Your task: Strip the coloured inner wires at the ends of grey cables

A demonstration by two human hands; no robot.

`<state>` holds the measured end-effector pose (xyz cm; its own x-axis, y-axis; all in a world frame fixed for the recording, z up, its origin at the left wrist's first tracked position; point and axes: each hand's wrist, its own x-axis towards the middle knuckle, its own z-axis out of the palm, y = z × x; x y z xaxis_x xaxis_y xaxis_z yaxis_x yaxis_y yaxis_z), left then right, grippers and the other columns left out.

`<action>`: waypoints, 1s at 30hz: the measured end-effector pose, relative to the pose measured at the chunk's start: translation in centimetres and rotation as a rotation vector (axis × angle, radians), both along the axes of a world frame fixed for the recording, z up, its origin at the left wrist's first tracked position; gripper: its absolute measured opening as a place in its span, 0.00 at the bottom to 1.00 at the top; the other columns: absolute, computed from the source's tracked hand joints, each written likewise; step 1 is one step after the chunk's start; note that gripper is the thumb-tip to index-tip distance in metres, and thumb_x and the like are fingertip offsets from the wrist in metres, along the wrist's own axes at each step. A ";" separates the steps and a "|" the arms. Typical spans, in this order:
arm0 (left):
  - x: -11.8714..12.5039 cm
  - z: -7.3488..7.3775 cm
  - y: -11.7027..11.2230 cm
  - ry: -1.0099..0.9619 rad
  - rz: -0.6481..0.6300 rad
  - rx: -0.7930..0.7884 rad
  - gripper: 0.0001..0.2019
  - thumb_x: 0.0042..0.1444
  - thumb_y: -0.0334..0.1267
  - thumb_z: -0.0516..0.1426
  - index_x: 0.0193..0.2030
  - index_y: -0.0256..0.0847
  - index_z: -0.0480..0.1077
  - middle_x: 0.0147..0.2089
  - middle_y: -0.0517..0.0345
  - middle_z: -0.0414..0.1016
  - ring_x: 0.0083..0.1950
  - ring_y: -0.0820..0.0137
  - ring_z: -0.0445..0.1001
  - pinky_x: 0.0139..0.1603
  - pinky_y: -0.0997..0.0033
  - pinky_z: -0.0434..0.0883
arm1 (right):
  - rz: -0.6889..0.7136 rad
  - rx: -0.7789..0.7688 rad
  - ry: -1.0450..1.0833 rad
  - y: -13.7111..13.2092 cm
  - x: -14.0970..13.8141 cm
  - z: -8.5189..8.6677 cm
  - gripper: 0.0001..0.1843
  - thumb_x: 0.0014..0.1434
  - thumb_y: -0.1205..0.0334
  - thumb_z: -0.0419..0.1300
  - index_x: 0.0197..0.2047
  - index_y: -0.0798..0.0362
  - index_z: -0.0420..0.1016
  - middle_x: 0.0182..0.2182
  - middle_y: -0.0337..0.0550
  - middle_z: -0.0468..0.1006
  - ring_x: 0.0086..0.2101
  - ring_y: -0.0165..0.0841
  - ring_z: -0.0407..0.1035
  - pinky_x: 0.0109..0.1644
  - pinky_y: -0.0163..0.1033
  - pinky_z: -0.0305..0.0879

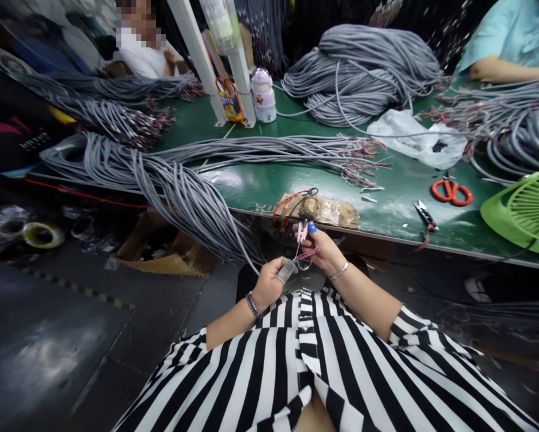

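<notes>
Left hand (269, 284)'s got the grey cable (251, 262), trailing off forward-left; right hand (324, 249), just beside, pinches some pinkish bit (302, 231).

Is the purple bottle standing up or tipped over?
Upright: the bottle stands on its base on the green table, rounded top uppermost.

Grey cable (250, 262), reddish wires (308, 254) at its end; pink clip (302, 233), upright

Green grille (524, 207) partly off-frame, right.
</notes>
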<state>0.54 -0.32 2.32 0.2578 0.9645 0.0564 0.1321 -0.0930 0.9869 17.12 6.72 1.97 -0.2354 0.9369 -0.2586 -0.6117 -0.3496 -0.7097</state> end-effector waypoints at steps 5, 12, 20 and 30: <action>0.0 0.4 -0.2 -0.002 -0.011 -0.007 0.20 0.56 0.55 0.60 0.30 0.37 0.73 0.19 0.64 0.62 0.24 0.75 0.62 0.29 0.75 0.65 | 0.006 -0.038 0.027 -0.2 -0.1 0.0 0.24 0.50 0.41 0.69 0.33 0.56 0.75 0.24 0.37 0.71 0.18 0.20 0.46 0.15 0.28 0.39; -0.9 0.7 -1.5 -0.020 -0.049 -0.016 0.21 0.57 0.55 0.59 0.28 0.37 0.74 0.18 0.64 0.59 0.22 0.75 0.59 0.28 0.74 0.63 | 0.065 -0.109 0.072 -0.7 0.4 -1.0 0.24 0.51 0.39 0.66 0.30 0.53 0.69 0.24 0.36 0.71 0.18 0.22 0.46 0.16 0.27 0.37; -2.4 -0.7 -2.3 -0.074 0.034 -0.083 0.21 0.59 0.56 0.57 0.33 0.36 0.73 0.20 0.64 0.62 0.21 0.78 0.58 0.24 0.76 0.59 | 0.274 0.169 -0.066 -4.2 3.0 -2.2 0.27 0.41 0.63 0.70 0.48 0.53 0.78 0.42 0.47 0.78 0.32 0.28 0.65 0.27 0.29 0.60; -0.3 -0.3 -1.3 -0.189 -0.052 -0.295 0.20 0.49 0.52 0.66 0.36 0.36 0.70 0.24 0.64 0.68 0.22 0.79 0.65 0.24 0.78 0.63 | 0.190 0.417 -0.544 -6.6 0.9 0.4 0.18 0.51 0.51 0.70 0.42 0.51 0.80 0.37 0.44 0.78 0.38 0.36 0.72 0.44 0.42 0.69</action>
<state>0.23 -1.64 1.98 0.3183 0.9325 -0.1710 -0.0532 0.1976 0.9788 18.05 0.11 2.38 -0.3441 0.9388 -0.0150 -0.0879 -0.0480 -0.9950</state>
